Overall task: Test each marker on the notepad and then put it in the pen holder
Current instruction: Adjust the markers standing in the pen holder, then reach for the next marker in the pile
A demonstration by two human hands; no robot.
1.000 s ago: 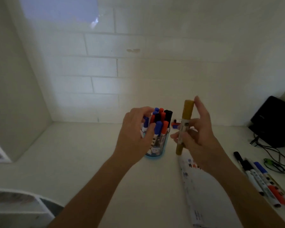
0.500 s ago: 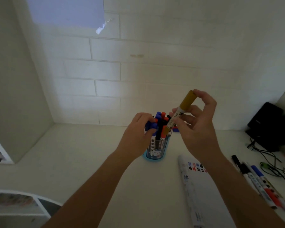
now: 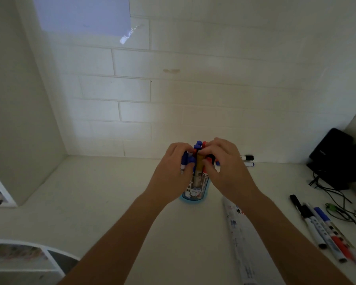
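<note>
A clear blue pen holder [image 3: 194, 194] stands mid-desk, packed with blue, red and black markers. A yellow-capped marker [image 3: 199, 163] stands upright in it, between my two hands. My left hand [image 3: 173, 171] curls round the blue markers on the holder's left side. My right hand [image 3: 224, 167] curls over the holder's top right, its fingertips on the yellow marker. The notepad [image 3: 243, 243] with small colour test marks lies to the right, partly under my right forearm.
Several loose markers [image 3: 325, 229] lie at the desk's right edge. Two more markers [image 3: 248, 160] rest by the back wall. A black device with cables [image 3: 337, 159] fills the right corner. White shelves [image 3: 19, 256] sit at lower left.
My right hand has brought the yellow marker down from a tilted hold above the holder into it. My left hand stays on the markers in the holder.
</note>
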